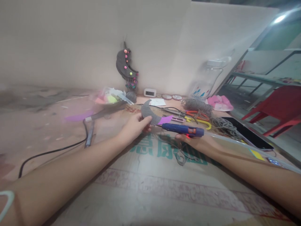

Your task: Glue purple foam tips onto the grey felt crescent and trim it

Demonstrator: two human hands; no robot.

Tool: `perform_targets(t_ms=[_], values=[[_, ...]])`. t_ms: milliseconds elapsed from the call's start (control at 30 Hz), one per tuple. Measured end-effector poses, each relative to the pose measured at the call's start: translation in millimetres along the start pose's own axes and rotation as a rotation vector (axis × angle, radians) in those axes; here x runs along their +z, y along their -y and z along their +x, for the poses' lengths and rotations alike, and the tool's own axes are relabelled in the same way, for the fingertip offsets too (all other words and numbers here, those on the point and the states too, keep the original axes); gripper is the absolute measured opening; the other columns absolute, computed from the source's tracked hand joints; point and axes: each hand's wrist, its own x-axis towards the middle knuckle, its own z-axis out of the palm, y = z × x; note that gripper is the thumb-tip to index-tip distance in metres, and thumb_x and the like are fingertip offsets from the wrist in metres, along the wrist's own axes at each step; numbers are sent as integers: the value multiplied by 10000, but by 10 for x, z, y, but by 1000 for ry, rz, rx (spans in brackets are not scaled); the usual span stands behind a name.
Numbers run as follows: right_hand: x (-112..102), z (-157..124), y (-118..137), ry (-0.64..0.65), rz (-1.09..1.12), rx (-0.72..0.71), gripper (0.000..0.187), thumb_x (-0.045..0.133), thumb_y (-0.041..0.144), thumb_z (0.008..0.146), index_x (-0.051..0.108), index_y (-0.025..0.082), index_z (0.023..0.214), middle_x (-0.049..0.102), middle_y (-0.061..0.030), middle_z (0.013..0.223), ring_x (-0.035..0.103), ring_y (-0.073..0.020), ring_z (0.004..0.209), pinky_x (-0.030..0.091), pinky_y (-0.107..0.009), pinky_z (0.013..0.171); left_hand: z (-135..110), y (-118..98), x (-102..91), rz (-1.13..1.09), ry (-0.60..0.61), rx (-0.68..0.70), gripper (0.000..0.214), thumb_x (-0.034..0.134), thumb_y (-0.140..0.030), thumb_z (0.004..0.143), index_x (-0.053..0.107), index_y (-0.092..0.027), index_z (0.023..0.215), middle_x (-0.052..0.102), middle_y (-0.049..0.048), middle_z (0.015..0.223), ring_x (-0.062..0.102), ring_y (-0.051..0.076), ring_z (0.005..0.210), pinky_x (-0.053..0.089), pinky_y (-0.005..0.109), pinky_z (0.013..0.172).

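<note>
Between its thumb and fingers, my left hand (138, 125) pinches a crescent shape wrapped in grey yarn (149, 112). A bare purple end (166, 119) of the crescent sticks out to the right. My right hand (188, 138) is wrapped round the handle of a blue hot glue gun (180, 129), whose red light glows. The gun's nozzle points left and lies close to the crescent's lower edge; whether they touch I cannot tell. Loose grey yarn (182, 157) trails below the gun onto the printed cardboard (150, 185).
A finished-looking crescent with pompoms (124, 64) rests against the wall. Along the back stand a bowl of colourful bits (109, 99), a digital clock (150, 92) and a water bottle (209, 77). Orange and yellow-handled scissors (199, 121), a yarn bundle (197, 105) and a phone (246, 133) lie right.
</note>
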Motion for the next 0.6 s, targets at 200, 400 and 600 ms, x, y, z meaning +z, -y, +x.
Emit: perform_targets(t_ms=[200, 400, 600], values=[[7, 7, 1, 50, 11, 92, 320, 642, 517, 784, 550, 236, 660, 584, 2, 596, 559, -181, 543, 418, -296, 455, 7, 21, -3, -6, 5, 0, 262, 607, -404, 815, 565, -149, 773, 612, -1, 653, 573, 103, 532, 433, 218, 503], [-11, 6, 39, 96, 19, 158, 326, 633, 508, 796, 531, 217, 691, 560, 24, 637, 527, -157, 595, 393, -272, 527, 2, 18, -2, -4, 10, 0, 256, 608, -401, 815, 576, -148, 793, 612, -8, 651, 584, 107, 549, 440, 217, 518], [-30, 0, 75, 122, 8, 204, 343, 621, 522, 798, 517, 212, 695, 538, 26, 642, 497, -147, 603, 370, -262, 543, 2, 25, -2, 3, -3, -13, 256, 607, -403, 813, 568, -153, 774, 615, -11, 647, 587, 106, 544, 441, 216, 518]])
